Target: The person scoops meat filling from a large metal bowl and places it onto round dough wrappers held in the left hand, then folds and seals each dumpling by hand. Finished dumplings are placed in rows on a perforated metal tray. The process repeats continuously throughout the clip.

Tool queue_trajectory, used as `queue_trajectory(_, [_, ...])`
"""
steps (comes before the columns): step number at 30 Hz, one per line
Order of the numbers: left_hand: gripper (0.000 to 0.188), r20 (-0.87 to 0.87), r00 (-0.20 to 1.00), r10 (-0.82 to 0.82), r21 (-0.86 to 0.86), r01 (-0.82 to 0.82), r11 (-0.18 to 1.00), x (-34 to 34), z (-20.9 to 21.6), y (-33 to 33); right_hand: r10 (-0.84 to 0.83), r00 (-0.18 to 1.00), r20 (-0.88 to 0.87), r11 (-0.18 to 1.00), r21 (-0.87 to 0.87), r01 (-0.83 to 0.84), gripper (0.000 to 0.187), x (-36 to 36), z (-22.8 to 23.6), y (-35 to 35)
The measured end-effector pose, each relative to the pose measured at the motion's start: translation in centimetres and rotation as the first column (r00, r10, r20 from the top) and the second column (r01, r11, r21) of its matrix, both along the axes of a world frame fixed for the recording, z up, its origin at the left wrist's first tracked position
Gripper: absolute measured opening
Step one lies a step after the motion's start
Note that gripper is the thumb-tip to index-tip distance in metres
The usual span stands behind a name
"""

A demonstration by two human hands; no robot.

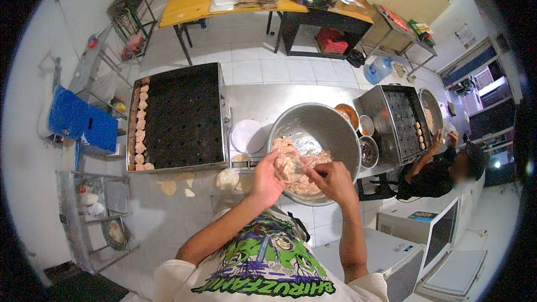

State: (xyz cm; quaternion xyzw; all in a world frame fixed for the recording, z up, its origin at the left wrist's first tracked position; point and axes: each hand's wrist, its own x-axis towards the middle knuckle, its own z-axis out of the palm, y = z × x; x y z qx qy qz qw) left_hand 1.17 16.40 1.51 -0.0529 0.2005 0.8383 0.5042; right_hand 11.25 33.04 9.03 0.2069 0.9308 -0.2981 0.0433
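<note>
**Both hands over the big bowl, dumpling in the left**

Left hand [271,177]: palm up, fingers curled around an open dumpling [287,169] with filling showing on top. It sits over the near-left part of the big bowl [339,135].

Right hand [334,181]: just beside it, over the bowl's near-right side. Fingers bent, close together, tips at the dumpling's right edge. Can't tell whether they grip a small tool or just touch.

Filling [305,185]: pinkish, clumped on the bowl's floor and near wall, partly hidden by the hands. Bowl is on the metal table [263,96].

Left of bowl: white disc [248,136], plate or stack, can't tell. Further left: big black tray [182,117], one row of dumplings [141,128] along its left side, rest of the perforated base bare.

Right of bowl: three small bowls, one with orange contents [354,110]. Beyond them, second tray [398,114] with a short row of dumplings.

Co-worker [428,178] in dark clothes at far right, beside that tray.
</note>
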Motion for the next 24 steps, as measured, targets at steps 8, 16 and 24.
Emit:
queue_trajectory(8, [0.049,0.281,0.942,0.182,-0.152,-0.143,0.978,1.1,-2.1,-2.2,-0.008,0.995,0.096,0.959,0.281,-0.019,0.037,0.6,3.4,-0.9])
queue_trajectory(16, [0.028,0.017,0.984,0.18,-0.117,-0.176,0.977,-2.6,3.0,-4.0,0.048,0.899,-0.436,0.993,0.122,0.006,0.013,0.7,2.3,-3.2])
queue_trajectory(24, [0.059,-0.696,0.583,-0.42,-0.386,0.19,0.903,-2.9,12.0,-6.4,0.146,0.89,-0.431,0.985,-0.019,-0.171,0.01,1.7,9.2,-2.5])
